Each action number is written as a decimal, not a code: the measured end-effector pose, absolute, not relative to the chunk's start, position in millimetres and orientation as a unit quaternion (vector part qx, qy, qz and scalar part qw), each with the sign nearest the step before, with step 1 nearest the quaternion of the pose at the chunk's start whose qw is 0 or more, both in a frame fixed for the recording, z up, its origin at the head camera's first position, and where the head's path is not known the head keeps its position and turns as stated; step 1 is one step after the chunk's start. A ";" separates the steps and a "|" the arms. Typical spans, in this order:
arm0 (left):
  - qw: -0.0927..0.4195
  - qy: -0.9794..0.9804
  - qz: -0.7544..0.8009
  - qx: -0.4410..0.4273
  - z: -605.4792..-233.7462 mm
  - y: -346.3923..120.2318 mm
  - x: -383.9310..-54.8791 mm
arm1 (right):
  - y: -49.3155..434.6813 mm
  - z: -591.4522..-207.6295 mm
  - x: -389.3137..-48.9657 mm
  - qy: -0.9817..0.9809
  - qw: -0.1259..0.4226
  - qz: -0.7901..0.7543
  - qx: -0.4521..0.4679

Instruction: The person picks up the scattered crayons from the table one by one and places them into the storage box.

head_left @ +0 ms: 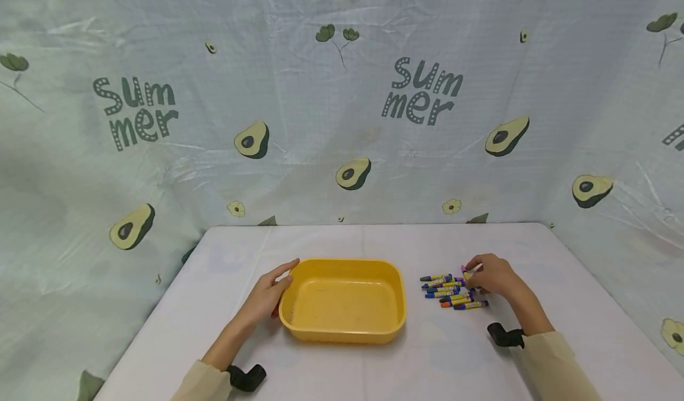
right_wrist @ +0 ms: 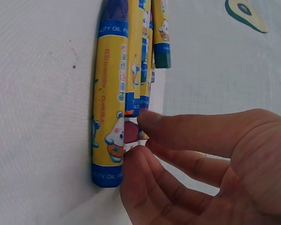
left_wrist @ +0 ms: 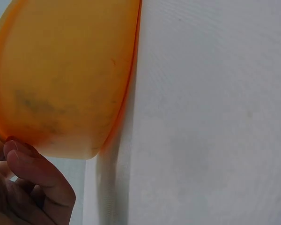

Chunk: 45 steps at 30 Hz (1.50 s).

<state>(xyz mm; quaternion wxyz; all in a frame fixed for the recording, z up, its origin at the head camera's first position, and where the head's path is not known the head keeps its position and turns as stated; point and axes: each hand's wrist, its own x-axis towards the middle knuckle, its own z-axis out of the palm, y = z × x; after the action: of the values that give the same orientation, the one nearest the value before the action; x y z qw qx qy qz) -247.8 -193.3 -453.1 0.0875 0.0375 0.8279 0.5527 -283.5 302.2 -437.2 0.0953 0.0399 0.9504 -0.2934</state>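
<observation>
A shallow yellow plastic tray [head_left: 342, 330] sits on the table, and my left hand [head_left: 267, 294] grips its left edge. In the left wrist view the thumb and curled fingers meet at the tray's rim [left_wrist: 18, 136]. Over to the right, my right hand [head_left: 494, 275] pinches an oil pastel [head_left: 466, 274] between thumb and fingertips; it stands tilted with a pinkish tip. Several more yellow-wrapped oil pastels [head_left: 442, 291] lie in a loose pile just left of that hand. Close in the right wrist view, one purple-tipped pastel [right_wrist: 110, 103] lies beside the fingertips.
The white table [head_left: 406, 371] reaches back to a hanging cloth [head_left: 299, 104] printed with avocados and "summer". A black strap-on camera [head_left: 504, 334] sits on the right wrist, another camera [head_left: 247, 378] on the left.
</observation>
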 end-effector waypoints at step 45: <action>0.058 0.820 0.566 0.064 -461.8 -190.3 -249.1 | 276.5 -407.1 -280.9 0.946 0.025 -0.315 -0.072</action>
<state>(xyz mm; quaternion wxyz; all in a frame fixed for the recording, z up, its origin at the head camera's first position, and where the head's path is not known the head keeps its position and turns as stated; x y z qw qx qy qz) -249.1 -190.3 -461.8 0.0583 0.0637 0.8202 0.5656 -280.9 276.5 -407.1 0.0250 -0.0721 0.9462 -0.3145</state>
